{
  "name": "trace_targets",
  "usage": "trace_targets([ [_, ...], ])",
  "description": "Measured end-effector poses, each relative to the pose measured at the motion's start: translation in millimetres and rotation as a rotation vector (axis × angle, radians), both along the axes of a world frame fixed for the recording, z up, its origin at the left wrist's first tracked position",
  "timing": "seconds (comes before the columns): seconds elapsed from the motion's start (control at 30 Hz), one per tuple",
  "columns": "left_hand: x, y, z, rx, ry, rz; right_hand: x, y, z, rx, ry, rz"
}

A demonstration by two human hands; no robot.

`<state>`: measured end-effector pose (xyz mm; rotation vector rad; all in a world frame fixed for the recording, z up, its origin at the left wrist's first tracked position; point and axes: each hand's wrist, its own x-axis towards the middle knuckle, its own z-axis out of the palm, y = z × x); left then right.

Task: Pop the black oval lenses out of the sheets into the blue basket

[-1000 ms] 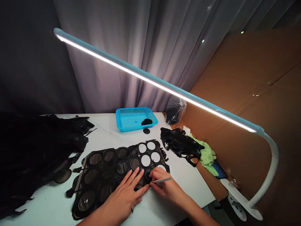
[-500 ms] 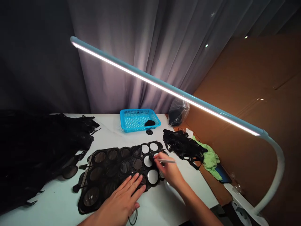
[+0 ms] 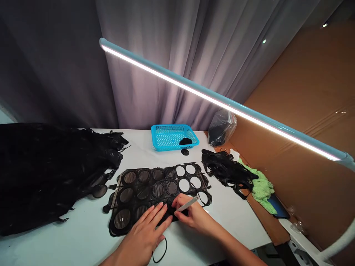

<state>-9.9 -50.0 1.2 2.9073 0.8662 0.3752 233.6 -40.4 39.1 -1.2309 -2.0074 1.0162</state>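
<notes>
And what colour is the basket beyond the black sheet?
The basket is bright blue, clearest in the head view.

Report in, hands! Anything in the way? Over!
Left hand spread on black sheet. Right hand gripping pale tool. Thin black strand crossing a round hole.

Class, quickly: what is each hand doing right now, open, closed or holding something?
Left hand: open, spread fingers resting on the black sheet.
Right hand: closed, holding a slim pale tool at the sheet.
</notes>
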Motion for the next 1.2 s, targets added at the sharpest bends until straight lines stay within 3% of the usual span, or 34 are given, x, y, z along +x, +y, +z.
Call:
trace_targets([
  [0.8, 2, 1, 2.3, 0.069, -0.027, -0.007, 4, 3, 1, -0.048, 0.009, 0.060],
  [1.07, 2, 1, 1.1, 0.047, -0.023, -0.007, 5, 6, -3, 0.011, -0.023, 0.073],
  [1.2, 4, -1, 1.0, 0.019, -0.058, 0.027, -6, -5, -9, 0.153, -0.146, 0.085],
])
